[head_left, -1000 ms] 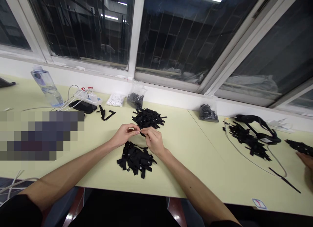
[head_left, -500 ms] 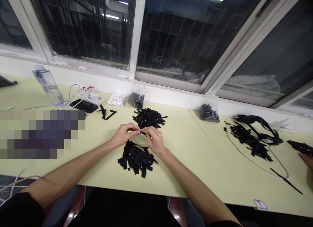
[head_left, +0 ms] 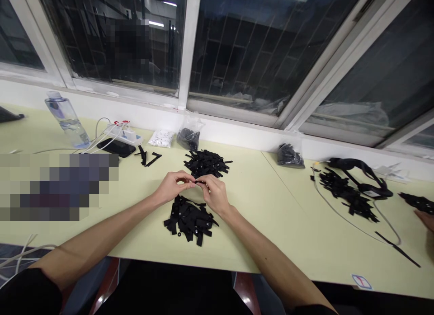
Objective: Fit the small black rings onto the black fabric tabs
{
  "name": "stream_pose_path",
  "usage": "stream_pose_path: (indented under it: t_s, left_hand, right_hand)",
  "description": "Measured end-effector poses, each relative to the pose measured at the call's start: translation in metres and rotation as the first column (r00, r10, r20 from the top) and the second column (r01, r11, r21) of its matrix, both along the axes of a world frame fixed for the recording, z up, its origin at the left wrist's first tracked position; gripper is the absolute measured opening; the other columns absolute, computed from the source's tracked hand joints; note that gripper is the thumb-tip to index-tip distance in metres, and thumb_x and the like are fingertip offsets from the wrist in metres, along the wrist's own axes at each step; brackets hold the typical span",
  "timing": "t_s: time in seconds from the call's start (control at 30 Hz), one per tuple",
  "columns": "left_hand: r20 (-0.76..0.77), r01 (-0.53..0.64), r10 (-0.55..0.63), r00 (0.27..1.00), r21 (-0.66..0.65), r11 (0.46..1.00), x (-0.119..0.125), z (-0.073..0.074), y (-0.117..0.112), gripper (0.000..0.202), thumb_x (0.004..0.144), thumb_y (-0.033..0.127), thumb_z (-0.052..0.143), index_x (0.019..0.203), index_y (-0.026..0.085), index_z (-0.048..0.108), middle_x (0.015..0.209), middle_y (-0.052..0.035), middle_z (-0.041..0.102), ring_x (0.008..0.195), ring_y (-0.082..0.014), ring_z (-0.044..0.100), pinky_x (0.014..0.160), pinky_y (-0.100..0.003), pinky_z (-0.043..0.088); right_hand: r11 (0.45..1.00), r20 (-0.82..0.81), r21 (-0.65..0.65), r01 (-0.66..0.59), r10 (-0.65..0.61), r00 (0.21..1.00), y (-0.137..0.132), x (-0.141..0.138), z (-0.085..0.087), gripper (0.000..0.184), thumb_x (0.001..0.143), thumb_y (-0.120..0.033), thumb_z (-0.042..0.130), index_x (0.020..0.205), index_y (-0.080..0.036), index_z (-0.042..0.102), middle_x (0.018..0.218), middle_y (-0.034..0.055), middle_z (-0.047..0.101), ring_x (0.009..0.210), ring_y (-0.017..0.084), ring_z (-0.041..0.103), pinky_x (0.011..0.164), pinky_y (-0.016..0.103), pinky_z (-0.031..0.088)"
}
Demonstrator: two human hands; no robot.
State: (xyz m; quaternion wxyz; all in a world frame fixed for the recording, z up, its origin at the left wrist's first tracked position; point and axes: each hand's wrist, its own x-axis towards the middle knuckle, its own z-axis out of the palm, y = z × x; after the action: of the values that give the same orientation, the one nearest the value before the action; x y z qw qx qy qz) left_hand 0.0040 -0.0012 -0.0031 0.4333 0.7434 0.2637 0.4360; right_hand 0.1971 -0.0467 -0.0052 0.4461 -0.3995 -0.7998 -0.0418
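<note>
My left hand [head_left: 174, 185] and my right hand [head_left: 213, 193] meet over the pale yellow-green table [head_left: 264, 202]. Both pinch one small black fabric strip [head_left: 199, 183] between their fingertips. Just below the hands lies a near pile of black strips [head_left: 189, 220]. A second, far pile of black strips [head_left: 206, 163] sits just beyond the hands.
A water bottle [head_left: 66, 119], power strip with cables [head_left: 122, 133] and dark phone [head_left: 115, 147] stand at the back left. Bags of small parts [head_left: 188, 136] [head_left: 288, 156] line the window ledge. Black straps and a cord [head_left: 352, 193] lie at right, where another person's hand [head_left: 426, 219] shows.
My fingertips shifted slightly on the strip, and the view moved a little. The piles have not moved.
</note>
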Motion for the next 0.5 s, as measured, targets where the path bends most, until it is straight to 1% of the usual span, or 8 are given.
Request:
stream_pose_path:
  t_s: [0.1,0.17,0.3,0.5]
  left_hand:
    - [-0.018,-0.017,0.017,1.000,0.008,1.000,0.000,0.001,0.000,0.030,0.076,0.041,0.075,0.094,0.018,0.076,0.091,-0.0080,0.070,0.082,-0.0192,0.063,0.078,-0.033,0.052]
    - [-0.020,-0.026,0.026,0.999,0.014,1.000,0.000,0.001,0.000,0.028,0.076,0.041,0.075,0.094,0.019,0.076,0.091,-0.0076,0.070,0.081,-0.0189,0.064,0.078,-0.033,0.052]
    - [-0.016,-0.044,0.044,0.999,0.016,0.999,0.001,-0.005,0.000,0.025,0.079,0.039,0.073,0.095,0.019,0.076,0.091,-0.0076,0.071,0.082,-0.0189,0.064,0.079,-0.032,0.052]
    - [-0.027,-0.061,0.061,0.998,-0.008,0.998,0.005,-0.011,-0.002,0.029,0.078,0.039,0.074,0.099,0.019,0.076,0.094,-0.0088,0.071,0.082,-0.0198,0.066,0.076,-0.032,0.053]
  right_hand:
    - [0.999,0.004,-0.001,0.038,-0.038,0.999,-0.001,-0.001,0.001,0.013,0.095,-0.017,0.051,0.100,-0.020,0.063,0.088,0.0065,0.069,0.080,0.019,0.063,0.069,0.033,0.051]
    - [0.998,0.010,0.007,0.055,-0.055,0.998,-0.001,-0.002,0.000,0.012,0.094,-0.018,0.051,0.100,-0.020,0.062,0.089,0.0068,0.069,0.080,0.019,0.063,0.070,0.033,0.051]
    - [0.996,0.033,0.015,0.086,-0.087,0.996,-0.001,-0.002,-0.004,0.012,0.093,-0.017,0.052,0.101,-0.020,0.062,0.090,0.0072,0.068,0.081,0.020,0.063,0.071,0.033,0.051]
    - [0.993,0.106,0.023,0.119,-0.121,0.987,0.001,0.002,-0.008,0.012,0.093,-0.016,0.051,0.101,-0.020,0.059,0.091,0.0068,0.068,0.083,0.020,0.064,0.071,0.032,0.050]
